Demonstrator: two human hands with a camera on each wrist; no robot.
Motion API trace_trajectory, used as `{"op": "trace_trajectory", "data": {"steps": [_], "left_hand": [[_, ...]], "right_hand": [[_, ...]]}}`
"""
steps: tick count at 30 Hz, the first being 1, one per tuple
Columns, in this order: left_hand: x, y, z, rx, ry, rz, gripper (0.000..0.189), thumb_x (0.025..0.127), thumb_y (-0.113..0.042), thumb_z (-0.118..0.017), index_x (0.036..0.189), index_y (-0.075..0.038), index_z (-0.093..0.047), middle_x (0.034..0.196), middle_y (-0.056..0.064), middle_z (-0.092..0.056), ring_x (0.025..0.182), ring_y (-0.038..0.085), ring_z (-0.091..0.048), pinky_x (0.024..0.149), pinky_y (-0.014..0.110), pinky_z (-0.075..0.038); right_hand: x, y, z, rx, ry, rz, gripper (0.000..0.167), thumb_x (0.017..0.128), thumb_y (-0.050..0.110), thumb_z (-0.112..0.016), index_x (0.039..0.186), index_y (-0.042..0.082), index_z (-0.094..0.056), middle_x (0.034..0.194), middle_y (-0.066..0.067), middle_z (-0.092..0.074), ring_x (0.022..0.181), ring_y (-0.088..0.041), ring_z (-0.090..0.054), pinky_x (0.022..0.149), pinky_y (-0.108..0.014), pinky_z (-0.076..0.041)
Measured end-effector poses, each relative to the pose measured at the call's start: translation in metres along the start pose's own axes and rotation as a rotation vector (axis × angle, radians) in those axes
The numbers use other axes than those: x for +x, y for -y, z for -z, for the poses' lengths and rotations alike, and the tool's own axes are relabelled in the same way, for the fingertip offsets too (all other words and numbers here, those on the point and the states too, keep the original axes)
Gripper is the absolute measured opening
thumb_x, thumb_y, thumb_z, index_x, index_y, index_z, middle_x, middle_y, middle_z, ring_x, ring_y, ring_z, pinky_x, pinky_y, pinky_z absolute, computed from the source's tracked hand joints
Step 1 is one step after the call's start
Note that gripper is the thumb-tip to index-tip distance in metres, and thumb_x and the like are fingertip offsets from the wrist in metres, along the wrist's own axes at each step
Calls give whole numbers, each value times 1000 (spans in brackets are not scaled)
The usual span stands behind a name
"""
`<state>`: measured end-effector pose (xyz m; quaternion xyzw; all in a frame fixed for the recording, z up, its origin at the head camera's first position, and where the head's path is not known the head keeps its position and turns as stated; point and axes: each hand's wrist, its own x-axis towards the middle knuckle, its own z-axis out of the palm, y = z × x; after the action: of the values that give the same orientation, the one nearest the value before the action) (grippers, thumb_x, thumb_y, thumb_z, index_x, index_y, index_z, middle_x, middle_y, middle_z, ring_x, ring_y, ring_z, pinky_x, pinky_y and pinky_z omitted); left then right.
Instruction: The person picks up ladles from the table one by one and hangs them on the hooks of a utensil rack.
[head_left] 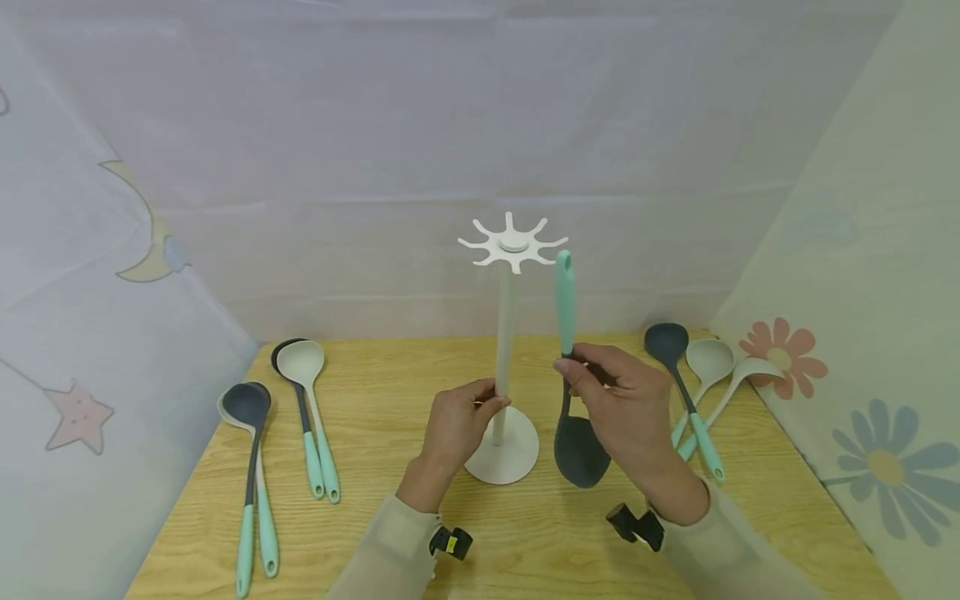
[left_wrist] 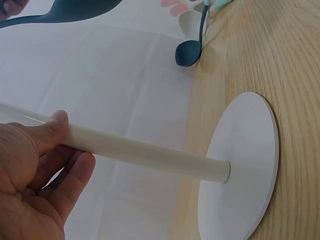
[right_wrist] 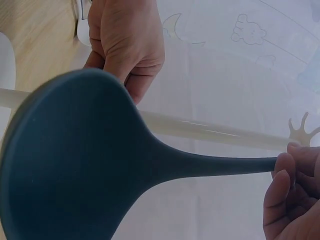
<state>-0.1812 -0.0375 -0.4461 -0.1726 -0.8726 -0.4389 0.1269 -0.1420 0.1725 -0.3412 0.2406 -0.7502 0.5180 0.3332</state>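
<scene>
A white utensil stand (head_left: pixel 504 333) with a round base and a star-shaped top of several hooks stands upright on the table. My left hand (head_left: pixel 459 425) grips its pole low down, thumb and fingers around it in the left wrist view (left_wrist: pixel 45 170). To the right of the pole, my right hand (head_left: pixel 626 408) pinches a dark ladle (head_left: pixel 582 450) by its shaft, just below the mint handle. The ladle hangs upright, bowl down, its handle end (head_left: pixel 565 262) beside the hooks on the right. In the right wrist view the dark bowl (right_wrist: pixel 70 160) fills the left side.
Left on the wooden table (head_left: pixel 390 375) lie two pairs of ladles, one pair (head_left: pixel 251 408) nearer and one (head_left: pixel 302 362) farther back. Several more ladles (head_left: pixel 697 367) lie crossed at the right. Patterned cloth walls (head_left: pixel 375 125) close off the back and sides.
</scene>
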Motion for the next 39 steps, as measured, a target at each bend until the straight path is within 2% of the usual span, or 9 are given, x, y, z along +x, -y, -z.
{"op": "trace_trajectory", "data": {"steps": [11, 23, 33, 39], "left_hand": [[0, -1, 0, 3, 3, 8, 25, 98, -24, -75, 117, -8, -80, 101, 4, -82, 93, 18, -79, 77, 32, -65], [0, -2, 0, 10, 6, 35, 27, 98, -26, -75, 118, -9, -80, 102, 4, -82, 93, 18, -79, 78, 34, -65], [1, -2, 0, 14, 4, 43, 27, 97, -27, -76, 118, -11, -80, 101, 3, -82, 92, 18, -79, 78, 34, -65], [1, -2, 0, 24, 7, 43, 27, 97, -27, -76, 118, -10, -80, 100, 2, -82, 93, 17, -79, 78, 34, -64]], "right_hand": [[0, -3, -4, -16, -3, -49, 11, 89, -10, -78, 96, -2, -80, 71, -13, -72, 62, -2, -64, 58, -14, -50], [0, -4, -10, -24, 13, -87, 11, 89, -6, -80, 95, 3, -80, 72, -9, -73, 59, -7, -62, 53, -17, -44], [1, -3, -19, -23, -2, -105, 7, 90, -1, -82, 93, 5, -81, 72, -7, -74, 60, -8, -64, 54, -16, -46], [3, -3, -22, -36, 9, -102, 5, 91, 3, -82, 94, 7, -81, 73, -6, -74, 59, -13, -64, 54, -16, -45]]}}
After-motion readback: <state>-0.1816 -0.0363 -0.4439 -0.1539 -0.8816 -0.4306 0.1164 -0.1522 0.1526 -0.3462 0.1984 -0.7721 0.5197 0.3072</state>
